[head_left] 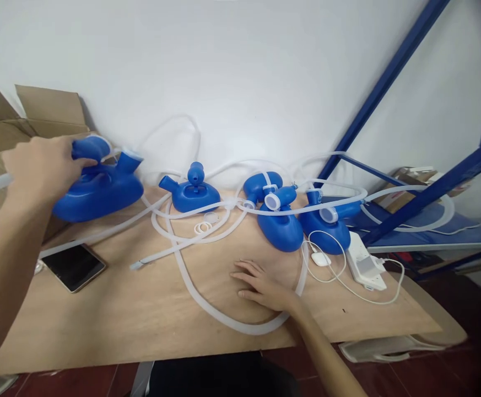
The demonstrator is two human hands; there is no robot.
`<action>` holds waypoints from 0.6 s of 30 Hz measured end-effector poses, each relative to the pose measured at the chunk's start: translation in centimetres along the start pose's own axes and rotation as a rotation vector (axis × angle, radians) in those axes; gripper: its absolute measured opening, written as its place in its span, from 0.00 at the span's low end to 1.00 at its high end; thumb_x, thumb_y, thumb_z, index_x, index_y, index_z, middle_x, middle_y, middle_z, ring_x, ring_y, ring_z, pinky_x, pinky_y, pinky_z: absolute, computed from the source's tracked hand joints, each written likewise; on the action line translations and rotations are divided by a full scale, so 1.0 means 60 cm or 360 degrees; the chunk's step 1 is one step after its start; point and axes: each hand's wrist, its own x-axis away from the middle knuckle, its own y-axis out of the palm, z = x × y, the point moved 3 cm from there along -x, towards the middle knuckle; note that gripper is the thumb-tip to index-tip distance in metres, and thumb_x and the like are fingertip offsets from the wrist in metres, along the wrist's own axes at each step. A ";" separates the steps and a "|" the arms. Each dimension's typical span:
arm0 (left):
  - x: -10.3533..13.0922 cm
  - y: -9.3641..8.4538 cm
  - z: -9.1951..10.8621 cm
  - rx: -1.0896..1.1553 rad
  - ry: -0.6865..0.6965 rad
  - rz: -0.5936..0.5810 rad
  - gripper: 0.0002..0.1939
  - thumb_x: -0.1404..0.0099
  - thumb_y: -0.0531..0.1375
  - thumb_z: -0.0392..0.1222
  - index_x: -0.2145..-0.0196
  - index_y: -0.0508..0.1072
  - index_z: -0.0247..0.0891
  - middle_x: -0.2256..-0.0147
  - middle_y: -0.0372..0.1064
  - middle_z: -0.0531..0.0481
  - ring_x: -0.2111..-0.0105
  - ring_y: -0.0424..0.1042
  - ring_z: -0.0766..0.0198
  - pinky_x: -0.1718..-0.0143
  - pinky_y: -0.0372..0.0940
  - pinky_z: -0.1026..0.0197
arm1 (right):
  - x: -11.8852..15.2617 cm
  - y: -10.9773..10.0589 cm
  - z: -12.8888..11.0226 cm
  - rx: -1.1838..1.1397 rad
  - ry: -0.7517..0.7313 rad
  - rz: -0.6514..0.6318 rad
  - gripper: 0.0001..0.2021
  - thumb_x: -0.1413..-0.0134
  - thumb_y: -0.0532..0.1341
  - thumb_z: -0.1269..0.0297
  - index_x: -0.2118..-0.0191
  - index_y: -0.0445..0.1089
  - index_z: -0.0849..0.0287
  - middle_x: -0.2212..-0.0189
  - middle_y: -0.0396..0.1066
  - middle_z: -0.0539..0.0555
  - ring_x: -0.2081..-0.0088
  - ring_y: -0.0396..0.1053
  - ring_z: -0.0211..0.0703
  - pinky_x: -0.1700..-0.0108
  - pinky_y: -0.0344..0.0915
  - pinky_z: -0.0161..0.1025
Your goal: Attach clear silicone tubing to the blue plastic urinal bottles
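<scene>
My left hand (44, 165) grips a blue plastic bottle (100, 190) by its upper blue spout, at the left near the cardboard box. The bottle has a second, white-rimmed neck. Over the wooden table, my right hand (265, 286) is spread with its fingers apart, holding nothing. A loop of translucent hose (223, 318) curves around it. Another blue bottle (196, 197) stands at the back centre. To its right are more blue bottles, among them one (281, 229) beside another (327, 234). White rings (203, 227) lie near the centre.
A black-screened phone (75, 266) lies at the left of the wooden table (141, 320). An open cardboard box (54, 113) is behind my left hand. At the right are a white power strip (364, 262) with cables and a blue metal rack (389, 69).
</scene>
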 end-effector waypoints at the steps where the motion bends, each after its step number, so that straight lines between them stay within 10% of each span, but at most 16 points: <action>1: 0.009 -0.019 0.003 0.0034 -0.0009 0.0082 0.38 0.29 0.50 0.65 0.41 0.72 0.25 0.43 0.70 0.24 0.42 0.68 0.28 0.49 0.67 0.31 | 0.000 0.002 0.001 -0.0009 -0.0001 0.0013 0.26 0.29 0.59 0.50 0.31 0.66 0.49 0.26 0.56 0.59 0.24 0.48 0.55 0.25 0.50 0.60; 9: 0.123 -0.086 0.058 0.0296 0.0332 0.0389 0.35 0.31 0.60 0.65 0.33 0.69 0.46 0.49 0.76 0.40 0.44 0.72 0.28 0.48 0.68 0.25 | 0.008 -0.005 0.004 -0.0228 0.0058 0.0274 0.27 0.29 0.59 0.54 0.28 0.61 0.51 0.28 0.59 0.59 0.27 0.55 0.51 0.25 0.54 0.57; 18: 0.278 0.011 0.169 0.0293 0.0891 0.0176 0.30 0.25 0.59 0.56 0.29 0.64 0.54 0.37 0.72 0.45 0.50 0.79 0.35 0.61 0.75 0.45 | 0.031 -0.035 -0.027 -0.0280 -0.0119 0.1245 0.28 0.28 0.59 0.61 0.28 0.55 0.46 0.42 0.73 0.58 0.41 0.73 0.49 0.40 0.73 0.54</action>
